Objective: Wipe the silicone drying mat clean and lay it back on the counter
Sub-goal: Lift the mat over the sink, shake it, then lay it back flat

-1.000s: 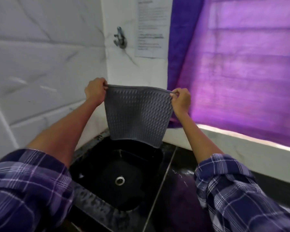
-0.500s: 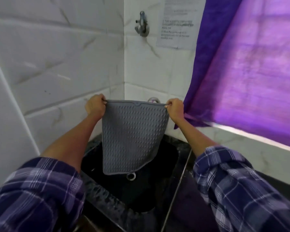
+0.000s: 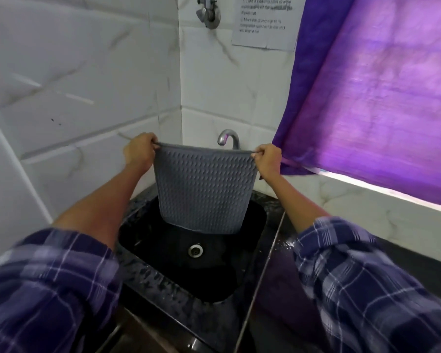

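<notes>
The black sink (image 3: 255,253) is sunk into the dark desk (image 3: 278,281) in the corner of the room; its basin holds only the round metal drain (image 3: 195,250) near the middle of the floor, and the rim around it looks wet and speckled. Above the basin hangs the grey silicone drying mat (image 3: 203,189), held upright by its two top corners, ribbed face toward the camera, its lower edge dangling over the far half of the sink and touching nothing. The left hand (image 3: 139,152) has its grip clamped on the top left corner, fingers curled over the edge. The right hand (image 3: 267,159) has its grip pinched on the top right corner. Both sleeves are purple plaid.

Behind the mat's top edge a curved metal tap (image 3: 228,138) rises from the far side of the sink. The walls are white marbled tile, meeting in a corner. High up on the far wall sits a metal valve (image 3: 208,12), with a printed paper sheet (image 3: 264,21) to its right. A purple curtain (image 3: 379,93) covers the right side, above a white ledge.
</notes>
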Tool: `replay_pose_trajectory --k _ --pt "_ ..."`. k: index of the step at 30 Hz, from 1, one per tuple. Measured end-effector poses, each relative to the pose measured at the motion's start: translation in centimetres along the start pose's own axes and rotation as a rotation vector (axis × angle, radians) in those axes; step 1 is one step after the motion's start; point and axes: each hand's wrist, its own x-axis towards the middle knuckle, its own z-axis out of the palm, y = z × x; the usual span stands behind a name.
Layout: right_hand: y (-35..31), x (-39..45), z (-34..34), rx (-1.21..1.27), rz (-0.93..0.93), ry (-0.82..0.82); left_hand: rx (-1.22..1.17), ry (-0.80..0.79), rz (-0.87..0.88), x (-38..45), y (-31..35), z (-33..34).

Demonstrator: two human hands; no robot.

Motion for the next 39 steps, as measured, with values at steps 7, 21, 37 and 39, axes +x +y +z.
replay_pose_trajectory --k 7,21,37,39 --pt "-1.3 -0.6 0.0 0.071 -0.067 0.103 -0.110 0.141 -0.114 -0.8 0.8 -0.2" --pt "-0.7 1.3 -8.9 0.117 0.020 0.201 -0.182 0.228 0.069 -1.4 7.9 -1.7" --pt "4.7 -6.2 -31.3 -0.121 -0.020 0.345 -0.359 0.101 0.336 -10.7 23.8 0.3" --pt "5.2 -7.3 -32.5 -0.126 -0.027 0.321 -0.365 0.080 0.362 -11.6 24.1 0.2"
